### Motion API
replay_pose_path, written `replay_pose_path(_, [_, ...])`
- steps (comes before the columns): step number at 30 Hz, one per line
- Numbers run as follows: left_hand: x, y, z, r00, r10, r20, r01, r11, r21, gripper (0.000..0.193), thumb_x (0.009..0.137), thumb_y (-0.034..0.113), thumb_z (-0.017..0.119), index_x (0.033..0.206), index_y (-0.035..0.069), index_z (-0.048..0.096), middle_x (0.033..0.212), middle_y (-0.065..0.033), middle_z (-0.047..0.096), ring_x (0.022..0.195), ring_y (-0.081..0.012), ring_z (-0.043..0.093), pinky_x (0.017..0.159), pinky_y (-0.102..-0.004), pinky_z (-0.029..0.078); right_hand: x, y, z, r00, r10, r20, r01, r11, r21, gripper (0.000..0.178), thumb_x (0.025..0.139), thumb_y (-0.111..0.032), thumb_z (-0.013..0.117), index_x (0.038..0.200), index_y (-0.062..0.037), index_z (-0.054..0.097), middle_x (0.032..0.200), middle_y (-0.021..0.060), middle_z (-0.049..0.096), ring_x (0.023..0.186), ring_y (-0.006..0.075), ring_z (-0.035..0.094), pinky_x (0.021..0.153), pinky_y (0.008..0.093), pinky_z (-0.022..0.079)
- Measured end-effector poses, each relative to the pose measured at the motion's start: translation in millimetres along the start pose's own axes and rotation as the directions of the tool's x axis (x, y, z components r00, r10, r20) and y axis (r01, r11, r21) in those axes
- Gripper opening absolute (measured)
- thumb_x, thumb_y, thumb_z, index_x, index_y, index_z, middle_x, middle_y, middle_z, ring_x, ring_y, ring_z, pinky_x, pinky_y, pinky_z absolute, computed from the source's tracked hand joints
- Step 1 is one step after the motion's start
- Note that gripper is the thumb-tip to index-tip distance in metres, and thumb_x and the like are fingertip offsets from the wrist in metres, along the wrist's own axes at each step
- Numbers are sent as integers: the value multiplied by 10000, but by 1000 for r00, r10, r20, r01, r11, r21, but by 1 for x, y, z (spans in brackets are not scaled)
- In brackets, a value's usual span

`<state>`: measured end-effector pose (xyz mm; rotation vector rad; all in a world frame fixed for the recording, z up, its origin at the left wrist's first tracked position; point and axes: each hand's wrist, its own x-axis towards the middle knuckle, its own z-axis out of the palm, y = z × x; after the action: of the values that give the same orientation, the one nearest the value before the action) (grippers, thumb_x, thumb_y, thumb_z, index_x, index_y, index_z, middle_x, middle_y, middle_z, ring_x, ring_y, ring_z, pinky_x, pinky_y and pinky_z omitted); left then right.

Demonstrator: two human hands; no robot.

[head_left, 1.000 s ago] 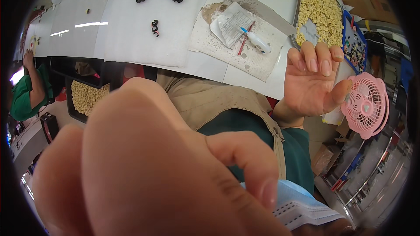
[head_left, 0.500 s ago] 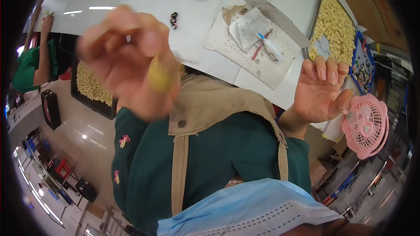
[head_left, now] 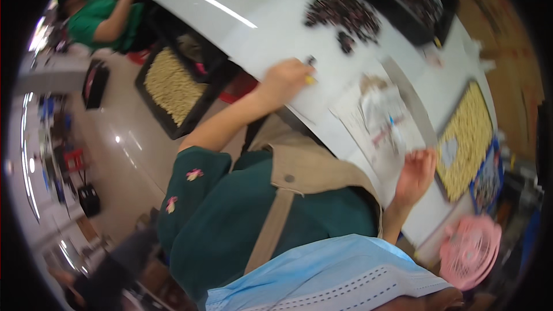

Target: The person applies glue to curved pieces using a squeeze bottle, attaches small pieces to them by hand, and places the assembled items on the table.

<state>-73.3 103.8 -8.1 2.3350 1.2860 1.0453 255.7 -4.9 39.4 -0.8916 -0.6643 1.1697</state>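
Note:
My left hand [head_left: 286, 83] reaches over the white table, its fingers drawn together at a small black piece [head_left: 311, 59]. Blur hides exactly how the fingertips meet it. Something yellow [head_left: 310, 79] shows at the thumb, perhaps a finger cover. My right hand [head_left: 416, 177] hovers palm-up by the near edge of a soiled board [head_left: 368, 138], fingers loosely bent and apart from the thumb, with nothing visible in them. On that board lie a crumpled white packet [head_left: 380, 106] and a blue-tipped pen-like tube [head_left: 396, 129]. Farther off is a heap of dark pieces [head_left: 344, 17].
At the right stand a tray of pale yellow pieces [head_left: 464, 144], a blue tray [head_left: 487, 175] and a pink fan [head_left: 471, 251]. A black bin [head_left: 426, 34] sits at the back. Left of me is another pale-filled tray [head_left: 170, 89]; beyond it, a person in green [head_left: 109, 26].
My left hand has moved away from close in front of the camera to the lone black piece on the table. The whole view has turned and shifted. My right hand's fingers curl more.

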Motion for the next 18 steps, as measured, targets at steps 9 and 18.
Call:
replay_pose_path(9, [-3,-1,-2,986,-90,142,86,996,33,136,741,57,583,877,47,573,754,-126,539,706,-292,558,619,-356,463,0,5,-6,972,-209,106,168,306,-937,254,837,-166,586,1036,-9,569,999,85,578,891,189,521,727,290,402])
replay_pose_path(18, [-7,17,4,842,-523,136,423,482,-767,174,827,12,532,994,-9,576,848,-74,602,736,-140,589,648,-244,467,4,15,-6,988,-33,153,156,242,-957,306,782,-133,649,1039,12,570,933,103,567,839,212,534,698,296,442])
